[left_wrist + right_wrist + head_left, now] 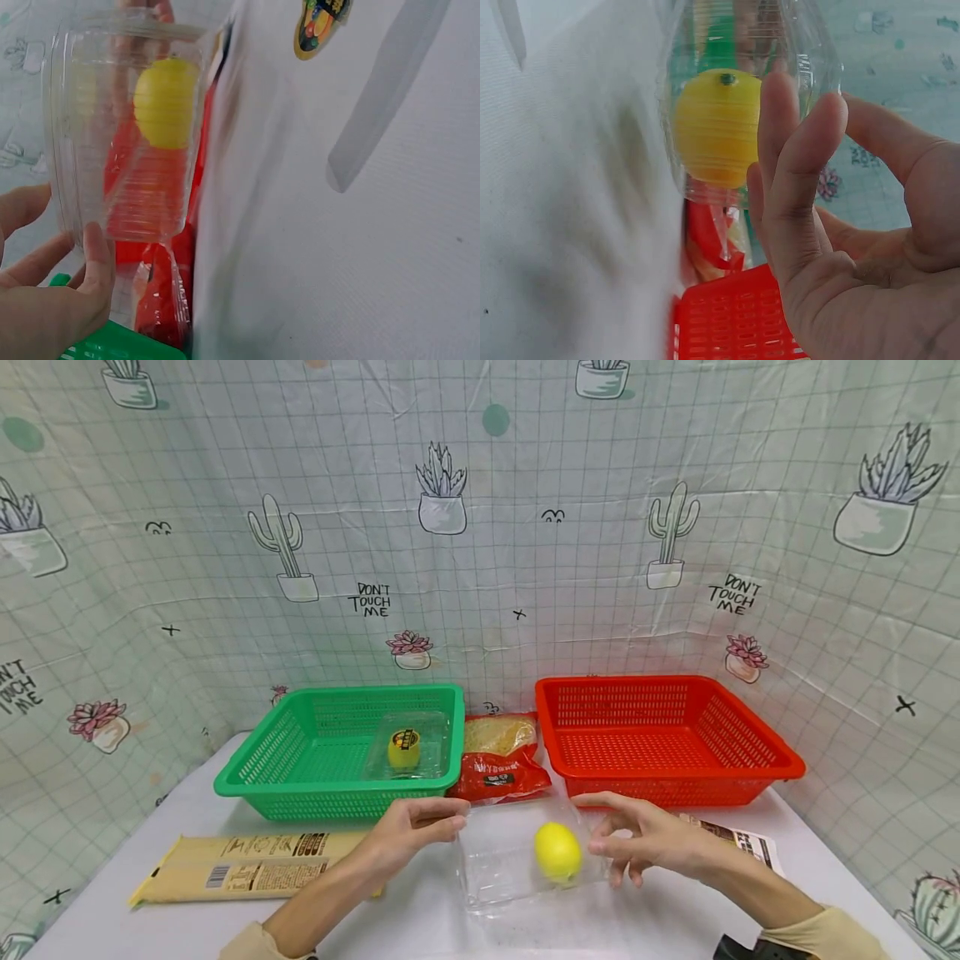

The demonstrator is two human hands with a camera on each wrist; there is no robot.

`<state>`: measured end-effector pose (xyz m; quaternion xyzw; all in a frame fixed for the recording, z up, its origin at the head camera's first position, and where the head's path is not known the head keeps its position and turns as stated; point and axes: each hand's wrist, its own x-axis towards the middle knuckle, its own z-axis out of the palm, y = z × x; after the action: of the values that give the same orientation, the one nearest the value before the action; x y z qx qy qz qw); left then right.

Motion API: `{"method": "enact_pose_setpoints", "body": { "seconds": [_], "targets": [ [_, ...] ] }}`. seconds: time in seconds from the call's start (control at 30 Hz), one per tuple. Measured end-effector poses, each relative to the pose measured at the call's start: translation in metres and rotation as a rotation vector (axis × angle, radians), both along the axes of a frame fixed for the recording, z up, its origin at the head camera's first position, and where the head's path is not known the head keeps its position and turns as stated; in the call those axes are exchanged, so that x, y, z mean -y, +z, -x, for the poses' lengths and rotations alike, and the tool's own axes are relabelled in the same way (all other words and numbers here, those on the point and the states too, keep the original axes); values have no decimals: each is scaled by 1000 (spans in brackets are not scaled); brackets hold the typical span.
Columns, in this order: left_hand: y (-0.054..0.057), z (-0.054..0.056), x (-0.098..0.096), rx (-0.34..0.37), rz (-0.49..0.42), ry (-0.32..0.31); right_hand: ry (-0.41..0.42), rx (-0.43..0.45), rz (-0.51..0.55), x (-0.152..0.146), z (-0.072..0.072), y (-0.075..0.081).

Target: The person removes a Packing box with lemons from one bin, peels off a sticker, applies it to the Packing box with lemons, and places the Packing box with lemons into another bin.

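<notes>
A clear plastic box (pixel 495 860) is held up over the table between both hands, with a yellow fruit (pixel 557 852) like a lemon inside, towards its right end. My left hand (pixel 412 831) pinches the left end; thumb and fingers show at the rim in the left wrist view. At the right end, my right hand (pixel 637 835) holds the box with thumb and fingertips. Through the clear wall, a small green stem spot shows on the fruit (pixel 716 127) in the right wrist view.
A green basket (pixel 337 810) holds another clear box (pixel 427 735) with a labelled yellow fruit. To its right are a red packet (pixel 498 772) and a red basket (pixel 675 789). A long beige packet (pixel 255 864) lies left; another packet (pixel 750 843) is partly behind my right arm.
</notes>
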<state>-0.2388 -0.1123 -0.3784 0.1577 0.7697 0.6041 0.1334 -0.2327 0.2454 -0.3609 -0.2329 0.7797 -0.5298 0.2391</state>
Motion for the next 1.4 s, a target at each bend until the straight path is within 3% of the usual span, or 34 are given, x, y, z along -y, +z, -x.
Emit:
{"method": "enact_pose_setpoints", "body": {
  "seconds": [0.57, 1.4],
  "targets": [
    [-15, 4, -4, 5, -44, 151, 18, -24, 11, 11, -2, -13],
    [-20, 9, 0, -10, -2, 147, 26, -35, 1, 16, 1, -14]
  ]
}}
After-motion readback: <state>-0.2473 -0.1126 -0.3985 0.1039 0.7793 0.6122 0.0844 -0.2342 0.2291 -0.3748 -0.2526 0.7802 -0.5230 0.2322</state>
